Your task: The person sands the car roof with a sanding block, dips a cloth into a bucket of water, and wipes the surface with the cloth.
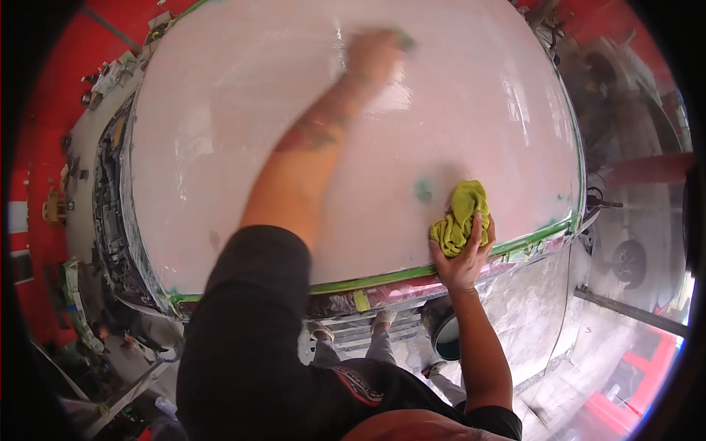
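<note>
A broad, glossy, pale pinkish-white vehicle panel (243, 95) fills most of the view, with wet-looking streaks. On its far part is my left hand (373, 55), smeared by motion. A small green thing (404, 40) shows at the fingers, too blurred to name. Near the panel's close right edge, my right hand (463, 261) is closed on a crumpled yellow-green cloth (463, 217), pressing it to the surface. A dark green patch (423, 189) marks the panel just left of the cloth.
Green masking tape (382, 279) runs along the near edge. Below stands a dark bucket (446, 336) beside my feet. An open, dark cavity (114, 213) borders the panel's left side. Equipment and clutter (110, 81) lie on the floor at left; a wheel (630, 263) is at right.
</note>
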The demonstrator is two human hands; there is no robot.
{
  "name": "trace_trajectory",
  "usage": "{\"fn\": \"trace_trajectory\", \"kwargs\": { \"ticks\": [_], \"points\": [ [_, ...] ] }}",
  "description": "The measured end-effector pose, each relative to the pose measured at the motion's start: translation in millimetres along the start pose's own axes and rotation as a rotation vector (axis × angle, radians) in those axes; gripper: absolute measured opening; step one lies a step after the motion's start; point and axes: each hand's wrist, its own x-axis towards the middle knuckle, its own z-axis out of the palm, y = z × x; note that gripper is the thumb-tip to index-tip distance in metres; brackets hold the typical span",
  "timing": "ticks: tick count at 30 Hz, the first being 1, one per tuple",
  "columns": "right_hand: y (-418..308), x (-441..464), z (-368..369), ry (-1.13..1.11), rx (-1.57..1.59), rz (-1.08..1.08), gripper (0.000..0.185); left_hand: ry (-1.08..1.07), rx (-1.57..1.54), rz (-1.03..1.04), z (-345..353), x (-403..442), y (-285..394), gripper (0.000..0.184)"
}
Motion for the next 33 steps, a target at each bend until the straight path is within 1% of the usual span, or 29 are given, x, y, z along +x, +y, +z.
{"fn": "trace_trajectory", "kwargs": {
  "ticks": [1, 2, 3, 4, 5, 6, 7, 8, 10, 11, 13, 14, 15, 16, 17, 18, 19, 21, 24, 25, 26, 27, 28, 29, 31, 32, 33],
  "points": [
    [-0.9, 0.4, -1.2, -0.006, -0.006, -0.001, 0.103, -0.019, 0.082, -0.146, -33.9, 0.5, -44.6, 0.018],
    [-1.6, 0.0, -1.4, -0.009, -0.002, 0.0, 0.103, 0.068, 0.133, -0.154, -60.5, -12.1, -104.7, 0.022],
    [-1.9, -0.8, -2.3, -0.024, -0.005, 0.01, 0.103, -0.016, 0.37, -0.296, -89.6, -32.6, -164.4, 0.027],
    [-1.9, 0.4, -1.8, -0.034, -0.006, 0.018, 0.103, -0.002, 0.453, -0.455, -130.5, -63.4, -207.0, 0.033],
    [-2.1, 0.5, -2.7, -0.037, 0.004, 0.018, 0.103, -0.067, 0.546, -0.687, -173.3, -96.6, -236.9, 0.039],
    [-1.7, 1.2, -3.7, -0.036, -0.01, 0.003, 0.102, -0.006, 0.6, -0.742, -210.2, -137.9, -262.6, 0.041],
    [-2.1, 2.3, -2.5, -0.03, -0.023, -0.009, 0.101, 0.016, 0.693, -0.906, -236.5, -170.7, -274.1, 0.044],
    [-2.8, 2.2, -1.4, -0.034, -0.01, -0.007, 0.101, 0.015, 0.706, -0.904, -243.2, -174.6, -260.7, 0.044],
    [-2.9, 2.8, -2.3, -0.021, -0.035, -0.011, 0.102, 0.051, 0.83, -1.087, -232.1, -170.4, -215.5, 0.047],
    [-1.8, 2.0, -1.3, -0.012, -0.029, -0.022, 0.101, 0.036, 0.706, -0.966, -210.2, -153.7, -189.8, 0.041],
    [-0.3, 0.8, 1.7, -0.015, -0.029, -0.017, 0.101, 0.066, 0.397, -0.726, -140.7, -115.4, -95.1, 0.024],
    [0.3, -1.1, 1.9, -0.013, -0.037, 0.001, 0.101, 0.1, 0.323, -0.51, -103.2, -107.6, -37.1, 0.021],
    [0.8, -2.4, 2.0, -0.028, -0.036, 0.027, 0.101, -0.045, 0.201, -0.448, -71.1, -98.5, 22.3, 0.021],
    [1.6, -4.1, 2.2, -0.034, -0.035, 0.015, 0.101, -0.034, 0.017, -0.282, -33.0, -101.6, 72.5, 0.023],
    [3.3, -4.2, 3.2, -0.027, -0.036, 0.016, 0.101, -0.067, -0.051, 0.047, -9.9, -108.8, 117.5, 0.025],
    [4.7, -5.4, 3.6, -0.026, -0.035, 0.017, 0.101, -0.116, -0.138, 0.164, -29.5, -116.0, 152.8, 0.026],
    [6.2, -6.0, 4.6, -0.03, -0.045, 0.026, 0.1, -0.111, -0.133, 0.146, -38.3, -121.2, 143.3, 0.026],
    [7.1, -4.3, 5.5, -0.018, -0.034, 0.001, 0.1, -0.122, -0.125, 0.075, -62.6, -131.1, 95.2, 0.028],
    [4.6, -6.0, 6.8, -0.004, -0.024, -0.006, 0.099, 0.05, 0.006, -0.385, -155.1, -172.2, -59.0, 0.016],
    [2.8, -5.5, 5.6, -0.008, -0.04, 0.002, 0.098, 0.079, 0.226, -0.506, -201.1, -196.0, -111.8, 0.017],
    [2.1, -3.5, 4.1, -0.013, -0.057, 0.007, 0.098, 0.075, 0.455, -0.589, -248.0, -234.2, -158.3, 0.023],
    [0.0, -1.9, 3.9, 0.005, -0.045, -0.014, 0.096, 0.145, 0.515, -0.734, -285.6, -274.8, -185.8, 0.031],
    [-1.0, 0.3, 5.8, -0.002, -0.04, -0.013, 0.096, 0.062, 0.655, -0.955, -307.2, -301.7, -197.2, 0.04],
    [-1.1, -1.1, 5.1, -0.006, -0.06, -0.01, 0.094, 0.049, 0.662, -0.961, -308.7, -309.4, -179.2, 0.04],
    [-2.9, -3.0, 4.6, 0.01, -0.065, 0.002, 0.091, 0.126, 0.743, -0.965, -285.6, -300.7, -122.9, 0.037],
    [-3.6, -3.4, 3.8, 0.006, -0.067, -0.007, 0.091, 0.131, 0.667, -0.827, -259.0, -295.1, -86.7, 0.031],
    [-4.7, -3.0, 3.6, 0.009, -0.064, 0.004, 0.091, 0.073, 0.518, -0.721, -233.8, -281.7, -36.1, 0.03]
  ]
}}
